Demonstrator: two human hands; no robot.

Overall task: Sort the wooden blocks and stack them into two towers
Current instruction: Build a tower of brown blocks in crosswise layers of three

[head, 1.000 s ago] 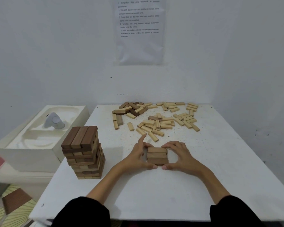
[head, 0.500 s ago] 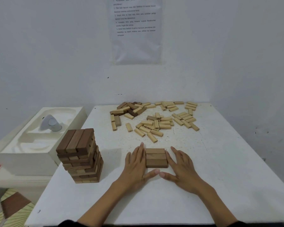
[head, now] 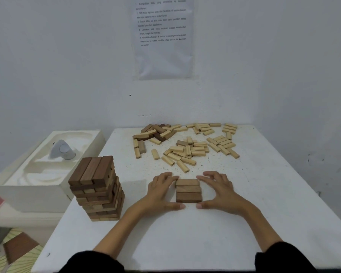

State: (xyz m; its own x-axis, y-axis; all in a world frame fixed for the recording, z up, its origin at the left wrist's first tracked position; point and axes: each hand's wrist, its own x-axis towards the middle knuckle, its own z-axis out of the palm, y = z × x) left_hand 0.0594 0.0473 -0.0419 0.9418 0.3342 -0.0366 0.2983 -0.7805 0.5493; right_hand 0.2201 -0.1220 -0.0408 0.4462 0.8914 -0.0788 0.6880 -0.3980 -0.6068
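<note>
Three brown blocks (head: 188, 191) lie flat side by side on the white table (head: 274, 203) in front of me. My left hand (head: 161, 192) cups their left side and my right hand (head: 219, 191) their right side. On both hands the fingers curl round the far corners and the thumbs sit at the near edge. A tall tower of brown blocks (head: 96, 188) stands at the table's left edge, apart from my hands. Several light loose blocks (head: 187, 152) lie scattered farther back, with a few dark loose blocks (head: 158, 132) at the back left.
A white foam box (head: 37, 174) holding a grey object (head: 62, 150) stands to the left, beside the table. A printed sheet (head: 162, 38) hangs on the wall behind. A brown board (head: 18, 249) lies on the floor at lower left.
Half a second ago both hands lay flat with straight fingers against the sides of the three blocks. Now the fingers are curled round their corners. The view has tilted slightly.
</note>
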